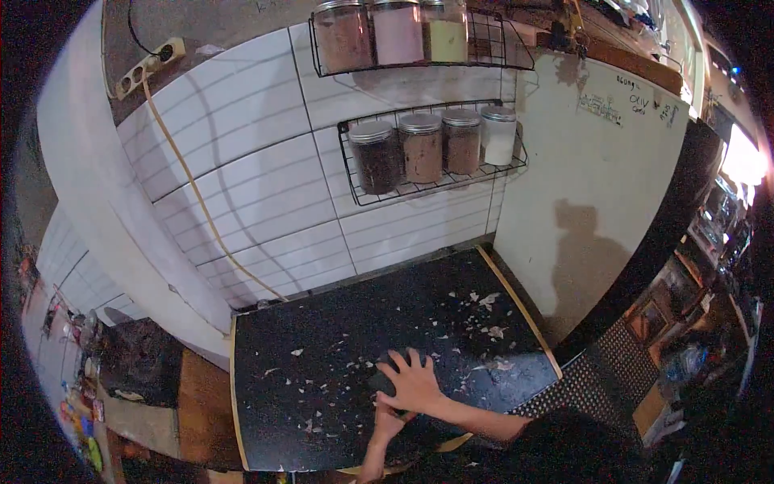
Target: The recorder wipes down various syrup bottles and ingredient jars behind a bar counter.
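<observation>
A black tabletop (pixel 326 339) with pale edging lies before me, strewn with small pale flakes (pixel 490 300) and scraps. Over its front part, my right hand (pixel 413 382) reaches in from the right with its fingers spread. Just below it, close against its heel, is my left hand (pixel 389 420), partly covered by the right. A dark grey patch shows around the right fingers; whether it is a shadow or a dark object under the hands I cannot tell. The left fingers are too hidden to show a grip.
White tiles back the table, with two black wire racks (pixel 417 189) of lidded jars (pixel 421 148) above. A yellowish cable (pixel 193 181) drops from a power strip (pixel 150 69) at the left. A pale panel (pixel 580 181) bounds the right; a perforated surface (pixel 580 387) lies at the lower right.
</observation>
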`<action>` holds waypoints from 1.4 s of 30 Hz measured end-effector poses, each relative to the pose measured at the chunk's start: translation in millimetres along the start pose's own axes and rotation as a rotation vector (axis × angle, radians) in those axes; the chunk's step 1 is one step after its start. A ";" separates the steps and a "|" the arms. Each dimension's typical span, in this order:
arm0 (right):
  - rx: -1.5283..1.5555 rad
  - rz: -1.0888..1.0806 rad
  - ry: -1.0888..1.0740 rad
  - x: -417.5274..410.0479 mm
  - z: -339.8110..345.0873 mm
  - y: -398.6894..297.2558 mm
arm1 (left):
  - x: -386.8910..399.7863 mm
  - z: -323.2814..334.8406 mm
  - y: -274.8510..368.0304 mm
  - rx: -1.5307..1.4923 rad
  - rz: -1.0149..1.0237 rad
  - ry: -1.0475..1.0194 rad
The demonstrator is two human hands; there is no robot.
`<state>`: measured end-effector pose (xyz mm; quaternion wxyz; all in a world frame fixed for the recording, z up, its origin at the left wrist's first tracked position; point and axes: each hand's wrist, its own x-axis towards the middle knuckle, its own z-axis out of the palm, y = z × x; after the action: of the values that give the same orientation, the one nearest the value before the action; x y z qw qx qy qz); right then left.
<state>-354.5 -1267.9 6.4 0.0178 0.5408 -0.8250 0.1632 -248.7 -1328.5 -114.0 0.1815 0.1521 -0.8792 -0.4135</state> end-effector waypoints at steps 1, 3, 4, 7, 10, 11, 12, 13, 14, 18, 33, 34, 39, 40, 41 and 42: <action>-0.003 0.054 -0.092 2.0 -0.9 0.5 | 6.6 7.1 7.9 -0.428 -0.083 0.089; 0.127 0.136 -0.164 16.9 -6.7 10.9 | 17.3 11.2 12.8 -0.856 -0.179 0.177; 0.255 0.224 -0.233 23.9 -7.9 15.6 | 22.3 12.6 7.8 -0.600 -0.161 0.266; 0.394 0.116 -0.224 32.4 -0.1 37.2 | 24.3 30.9 -18.8 -0.369 -0.171 0.354; 0.720 0.106 -0.308 40.9 28.6 59.2 | 18.8 49.0 -52.6 -0.390 -0.183 0.339; 0.726 0.129 -0.324 43.5 37.6 68.7 | 17.8 49.9 -47.2 -0.399 -0.204 0.322; 1.024 0.189 -0.322 44.6 45.5 74.5 | 20.0 43.9 -31.5 -0.333 -0.265 0.350; 1.322 0.254 -0.308 41.0 57.9 81.8 | 24.5 39.0 -17.4 -0.265 -0.327 0.374; 1.399 0.216 -0.162 34.9 86.8 97.6 | 29.4 34.5 -6.6 -0.384 -0.354 0.307; 1.979 0.584 -0.078 5.8 104.1 79.5 | 35.6 40.6 -24.8 -0.263 -0.191 0.431; 1.658 0.482 0.434 23.5 105.8 87.9 | 7.7 17.8 31.4 -0.093 -0.204 -0.077; 1.783 0.596 0.379 21.6 93.7 71.1 | 1.8 10.2 28.2 -0.098 -0.236 -0.117; 1.505 0.647 0.527 -4.4 112.4 66.8 | -1.3 -10.4 23.3 -0.102 -0.222 -0.196; 1.503 0.785 0.509 -0.3 103.8 63.5 | 2.5 -26.5 17.1 0.037 -0.165 -0.194; 1.498 0.925 0.492 3.7 94.4 63.1 | 11.1 -41.8 10.4 -0.072 -0.411 -0.266; 1.623 0.975 0.426 8.2 69.5 48.4 | 14.8 -57.5 -13.5 -0.124 -0.367 -0.174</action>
<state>-391.1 -1277.7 -69.9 -0.2815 -0.0539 -0.5743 0.7668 -234.6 -1381.6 -87.7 0.0355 0.2620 -0.8219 -0.5046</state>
